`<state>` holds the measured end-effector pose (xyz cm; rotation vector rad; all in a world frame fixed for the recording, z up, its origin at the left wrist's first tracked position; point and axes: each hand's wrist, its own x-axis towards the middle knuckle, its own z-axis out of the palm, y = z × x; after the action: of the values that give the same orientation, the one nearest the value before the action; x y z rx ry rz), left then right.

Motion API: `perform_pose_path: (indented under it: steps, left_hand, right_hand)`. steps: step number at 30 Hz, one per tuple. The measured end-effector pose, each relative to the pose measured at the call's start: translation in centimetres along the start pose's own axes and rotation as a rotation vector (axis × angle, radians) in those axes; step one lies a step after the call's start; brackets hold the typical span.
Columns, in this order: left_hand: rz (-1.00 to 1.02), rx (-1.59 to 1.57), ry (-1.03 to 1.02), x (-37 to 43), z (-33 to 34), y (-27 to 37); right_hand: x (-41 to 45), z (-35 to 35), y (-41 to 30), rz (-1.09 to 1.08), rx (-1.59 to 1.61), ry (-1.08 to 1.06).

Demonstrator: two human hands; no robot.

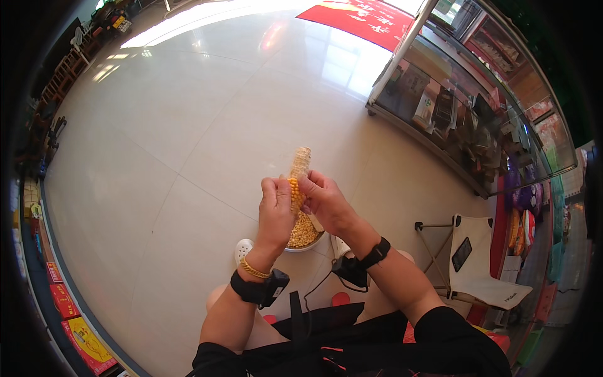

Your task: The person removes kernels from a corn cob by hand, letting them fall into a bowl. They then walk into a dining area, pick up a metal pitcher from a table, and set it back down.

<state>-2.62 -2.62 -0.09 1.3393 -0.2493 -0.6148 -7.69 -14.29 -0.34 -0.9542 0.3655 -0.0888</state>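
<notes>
A partly shelled corn cob (300, 162) is held upright between both my hands. Its far end is bare and pale, while yellow kernels cover a stretch between my fingers. My left hand (276, 207) grips the cob from the left, thumb along its side. From the right, my right hand (327, 200) closes round it with the thumb pressed near the edge of the kernels. Below my hands a round bowl (304, 248) holds loose corn kernels (302, 232). Another pale cob (315, 222) lies partly hidden at the bowl's right side.
To my right stands a folding chair (490, 282) with a phone (461, 254) on it. A glass display case (438, 103) is at upper right. Boxed goods (89, 344) line the left edge. A red mat (358, 21) lies on the tiled floor (141, 141) far ahead.
</notes>
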Motion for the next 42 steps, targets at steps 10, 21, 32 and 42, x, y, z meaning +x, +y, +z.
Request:
perform_pose_path:
  steps: [10,21,32,42]
  left_hand:
    - [0.169,0.293,-0.001,0.1,0.0,-0.7]
    - [0.247,0.398,0.052,-0.1,0.4,-0.1]
    - [0.047,0.218,0.029,-0.1,-0.2,0.3]
    - [0.227,0.349,0.03,-0.1,0.1,0.1]
  right_hand:
    - [-0.1,-1.4,0.2,0.04,0.023,-0.04]
    - [-0.3,-0.8,0.0,0.039,0.111,-0.028]
    - [-0.2,-0.3,-0.1,0.043,0.089,-0.052]
    - [0.2,-1.4,0.6,0.021,0.19,-0.088]
